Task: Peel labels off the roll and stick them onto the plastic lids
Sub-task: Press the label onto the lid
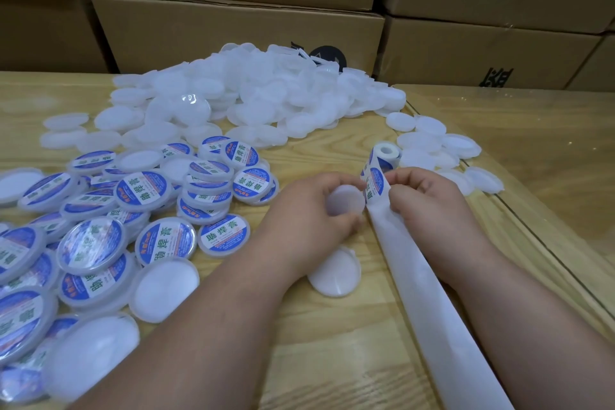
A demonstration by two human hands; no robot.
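My left hand (309, 210) holds a blank white plastic lid (346, 200) just above the wooden table. Right beside it, my right hand (422, 196) pinches a blue and white round label (374, 185) at the edge of the backing strip. The small label roll (386, 153) stands just behind both hands. An empty white backing strip (429, 296) runs from the label toward the near right edge. Another blank lid (334, 273) lies under my left wrist.
A big heap of blank white lids (253, 96) fills the far middle of the table. Labelled lids (139, 203) are piled at the left. A few blank lids (432, 146) lie at the right by a glass seam. Cardboard boxes (233, 30) wall the back.
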